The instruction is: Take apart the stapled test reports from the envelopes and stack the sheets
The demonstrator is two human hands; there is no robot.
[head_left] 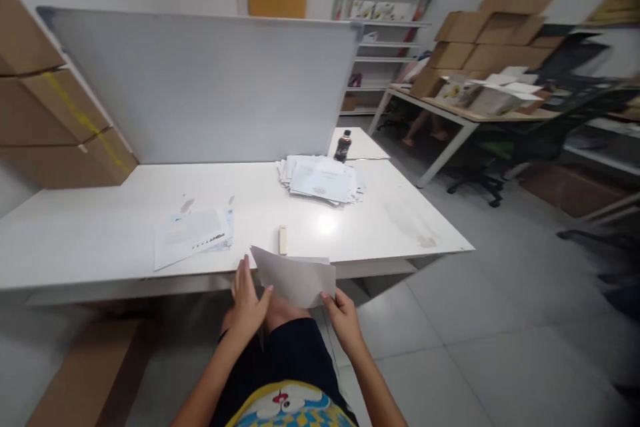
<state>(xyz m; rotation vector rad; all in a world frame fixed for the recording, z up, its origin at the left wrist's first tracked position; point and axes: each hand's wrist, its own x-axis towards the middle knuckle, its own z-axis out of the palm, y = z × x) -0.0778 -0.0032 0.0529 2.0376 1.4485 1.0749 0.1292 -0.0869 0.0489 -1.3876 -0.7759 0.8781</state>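
My right hand (344, 322) pinches the right edge of a white sheet of paper (296, 278), held over my lap at the table's front edge. At the sheet's left side is my left hand (246, 297), its fingers stretched and the thumb apart, near the paper but not gripping it. Just beyond the sheet lies a small cream block (283, 240). Several loose printed sheets (193, 237) rest on the table to the left. A thick, uneven stack of papers (323, 180) sits farther back, right of the middle.
A whiteboard (205, 90) stands along the back of the white table (120, 213). Behind the papers is a dark drink bottle (343, 147). Cardboard boxes (55, 103) are piled at the left, and another box (90, 370) is under the table. A wheeled chair (530, 137) stands at right.
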